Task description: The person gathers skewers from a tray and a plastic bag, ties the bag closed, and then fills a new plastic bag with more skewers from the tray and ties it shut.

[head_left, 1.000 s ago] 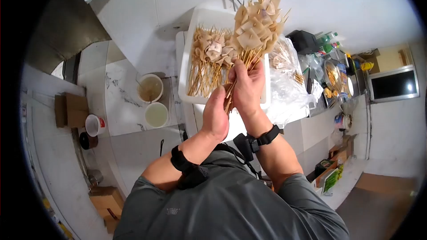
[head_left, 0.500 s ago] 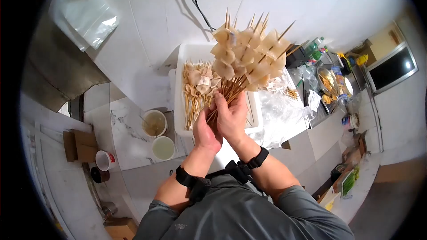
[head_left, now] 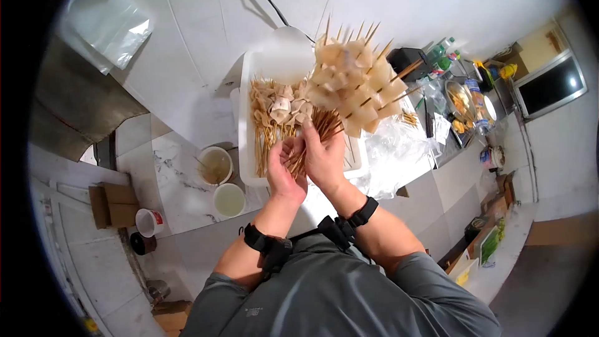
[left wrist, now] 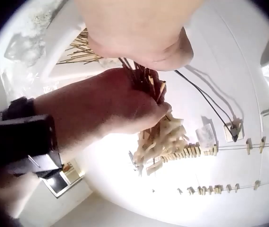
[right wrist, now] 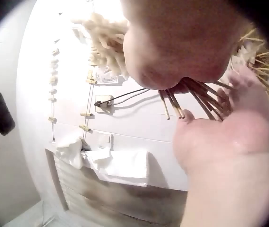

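Observation:
A fan of skewers with pale, folded flat pieces [head_left: 355,87] stands tilted up and right, its bare sticks [head_left: 324,126] running down through the right hand [head_left: 324,159], which grips them with the thumb across the front. The left hand [head_left: 286,175] is cupped at the lower stick ends, palm turned toward them. In the right wrist view, stick ends [right wrist: 203,101] stick out below the right hand [right wrist: 182,52], beside the palm and loosely bent fingers of the left hand [right wrist: 234,132]. The left wrist view shows the right hand [left wrist: 111,104] round the sticks; the left hand's fingers are mostly hidden.
Behind the hands, a white tray [head_left: 248,150] holds more skewers [head_left: 281,109]. Two round tubs [head_left: 215,165] [head_left: 229,200] stand left of it. Clear plastic bags [head_left: 393,156] lie to the right, with bottles [head_left: 442,56] and a food bowl [head_left: 460,100] beyond.
The head view has shifted. Against the tray, the skewer bundle has come down and its tops now tilt further right. The left hand's fingers are more bent beside the sticks than a second ago.

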`<state>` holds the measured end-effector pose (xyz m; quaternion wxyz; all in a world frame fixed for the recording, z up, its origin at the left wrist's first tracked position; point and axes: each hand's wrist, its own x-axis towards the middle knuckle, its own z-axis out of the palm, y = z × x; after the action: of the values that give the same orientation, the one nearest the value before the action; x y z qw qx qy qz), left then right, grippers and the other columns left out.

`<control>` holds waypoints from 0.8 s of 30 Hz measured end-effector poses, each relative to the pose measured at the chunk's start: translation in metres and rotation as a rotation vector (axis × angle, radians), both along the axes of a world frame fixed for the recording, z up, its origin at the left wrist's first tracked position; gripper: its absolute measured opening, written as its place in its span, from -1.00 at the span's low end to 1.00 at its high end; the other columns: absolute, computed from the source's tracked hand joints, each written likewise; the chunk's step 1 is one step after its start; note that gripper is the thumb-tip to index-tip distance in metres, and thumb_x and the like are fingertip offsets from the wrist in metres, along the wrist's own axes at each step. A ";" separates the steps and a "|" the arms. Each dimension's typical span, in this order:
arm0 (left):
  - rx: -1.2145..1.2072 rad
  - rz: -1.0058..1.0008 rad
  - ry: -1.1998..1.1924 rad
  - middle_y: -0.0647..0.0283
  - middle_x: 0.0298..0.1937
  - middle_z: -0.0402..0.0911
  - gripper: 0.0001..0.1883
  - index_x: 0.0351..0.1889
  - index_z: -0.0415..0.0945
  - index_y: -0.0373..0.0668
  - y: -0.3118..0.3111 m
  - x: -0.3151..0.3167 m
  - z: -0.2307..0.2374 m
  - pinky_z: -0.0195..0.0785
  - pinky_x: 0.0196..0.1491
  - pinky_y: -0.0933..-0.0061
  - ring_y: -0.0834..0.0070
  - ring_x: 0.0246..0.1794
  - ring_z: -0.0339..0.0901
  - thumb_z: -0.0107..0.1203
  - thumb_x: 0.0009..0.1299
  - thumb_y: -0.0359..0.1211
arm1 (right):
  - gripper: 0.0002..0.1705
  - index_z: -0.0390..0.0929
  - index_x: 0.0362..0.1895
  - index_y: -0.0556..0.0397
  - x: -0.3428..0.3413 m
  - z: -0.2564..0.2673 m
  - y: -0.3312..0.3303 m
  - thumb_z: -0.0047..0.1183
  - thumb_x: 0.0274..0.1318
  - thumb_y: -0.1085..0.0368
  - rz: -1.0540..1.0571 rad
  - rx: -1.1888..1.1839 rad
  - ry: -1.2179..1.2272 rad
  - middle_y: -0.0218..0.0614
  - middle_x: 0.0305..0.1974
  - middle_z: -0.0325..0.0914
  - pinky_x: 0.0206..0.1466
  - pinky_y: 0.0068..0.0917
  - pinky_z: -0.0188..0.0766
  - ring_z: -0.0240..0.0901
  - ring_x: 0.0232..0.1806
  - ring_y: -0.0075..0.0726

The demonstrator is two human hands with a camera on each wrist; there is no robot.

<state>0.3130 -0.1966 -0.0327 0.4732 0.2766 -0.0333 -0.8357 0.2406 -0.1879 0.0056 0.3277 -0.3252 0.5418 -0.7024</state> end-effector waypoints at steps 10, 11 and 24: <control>-0.023 -0.070 0.070 0.19 -0.06 0.57 -0.54 -0.09 0.49 -0.26 0.013 -0.003 0.001 0.31 0.19 0.33 0.38 0.07 0.50 -0.14 0.51 -0.01 | -0.77 0.41 -0.09 0.23 -0.004 -0.019 0.007 0.02 0.25 0.35 -0.131 0.012 0.048 -0.14 -0.25 0.57 -0.19 -0.34 0.44 0.51 -0.25 -0.25; 0.033 -0.121 0.089 0.20 0.00 0.56 -0.50 -0.02 0.48 -0.27 0.018 -0.002 0.010 0.28 0.22 0.33 0.37 0.10 0.48 -0.16 0.51 0.02 | -0.73 0.41 -0.07 0.24 -0.005 -0.029 0.009 0.05 0.23 0.32 -0.169 0.052 0.112 -0.08 -0.19 0.56 -0.11 -0.29 0.43 0.50 -0.18 -0.16; -0.239 -0.149 -0.185 0.26 0.27 0.41 -0.50 0.28 0.31 -0.15 0.091 -0.064 0.018 0.17 0.32 0.34 0.40 0.27 0.35 -0.35 0.61 -0.02 | -0.86 0.38 -0.19 0.06 -0.064 0.018 0.082 -0.04 0.36 0.26 0.068 0.015 -0.218 -0.49 -0.47 0.38 -0.52 -0.60 0.29 0.27 -0.55 -0.63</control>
<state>0.2486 -0.1052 -0.0144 0.4346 0.2908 -0.1961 -0.8295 0.1762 -0.1057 0.0233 0.4107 -0.2629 0.4966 -0.7180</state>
